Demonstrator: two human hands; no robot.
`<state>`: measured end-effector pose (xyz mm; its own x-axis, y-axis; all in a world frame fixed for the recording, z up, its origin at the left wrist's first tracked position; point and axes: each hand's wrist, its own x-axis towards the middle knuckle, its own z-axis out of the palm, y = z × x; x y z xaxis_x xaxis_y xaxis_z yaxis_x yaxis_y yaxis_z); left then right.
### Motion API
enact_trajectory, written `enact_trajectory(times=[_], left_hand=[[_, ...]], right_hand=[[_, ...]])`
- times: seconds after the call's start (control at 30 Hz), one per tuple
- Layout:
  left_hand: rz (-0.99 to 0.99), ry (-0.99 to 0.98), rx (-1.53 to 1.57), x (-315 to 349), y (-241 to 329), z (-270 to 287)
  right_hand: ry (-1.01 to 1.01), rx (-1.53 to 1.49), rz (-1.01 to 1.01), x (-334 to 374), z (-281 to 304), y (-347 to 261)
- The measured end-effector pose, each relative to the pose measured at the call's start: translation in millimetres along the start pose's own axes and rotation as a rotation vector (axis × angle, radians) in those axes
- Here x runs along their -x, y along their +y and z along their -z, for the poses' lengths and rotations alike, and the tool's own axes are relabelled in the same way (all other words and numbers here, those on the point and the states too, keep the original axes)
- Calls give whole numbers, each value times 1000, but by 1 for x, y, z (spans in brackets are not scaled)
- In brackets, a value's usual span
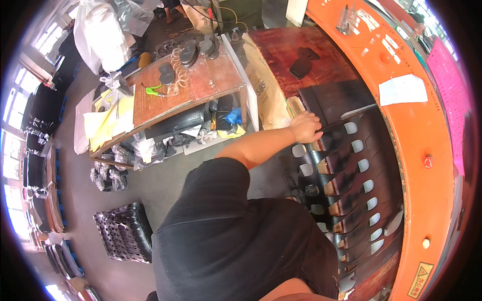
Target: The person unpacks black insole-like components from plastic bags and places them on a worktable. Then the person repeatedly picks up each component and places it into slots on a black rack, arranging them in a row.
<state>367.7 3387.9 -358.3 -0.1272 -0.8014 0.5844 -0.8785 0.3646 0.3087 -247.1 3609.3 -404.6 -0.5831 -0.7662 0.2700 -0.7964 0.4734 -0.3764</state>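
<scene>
My left hand (306, 128) reaches across to the cutting bed, its fingers curled over the far left edge of a black sheet with cut-outs (384, 175). Rows of rounded openings run along that sheet, and pale and brownish patches show through them. Just beyond the hand lies a plain dark sheet (339, 103) on a worn red board (326, 45). Dark sole-shaped pieces (301, 66) rest on this board. My right hand is out of the picture.
An orange machine beam (409, 125) runs along the right, with a red button (428, 161) and a white paper (403, 90). A wooden table (211, 75) at left carries stacked dark soles (188, 52). On the floor lies a perforated black stack (123, 233).
</scene>
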Motion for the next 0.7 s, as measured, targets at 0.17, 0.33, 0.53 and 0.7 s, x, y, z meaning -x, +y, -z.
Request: enact_trajectory(times=[0.17,0.33,0.53,0.7], left_hand=[[22,-60,-43,71,-2,52],[-58,5,-13,127,-3,100],[-205,160,56,151,-4,132],[-164,-73,77,143,-5,131]], right_hand=[[-30,-37,8,72,6,-11],[-55,-116,45,145,43,-20],[-19,82,-89,203,80,-13],[42,-131,-85,177,94,-29]])
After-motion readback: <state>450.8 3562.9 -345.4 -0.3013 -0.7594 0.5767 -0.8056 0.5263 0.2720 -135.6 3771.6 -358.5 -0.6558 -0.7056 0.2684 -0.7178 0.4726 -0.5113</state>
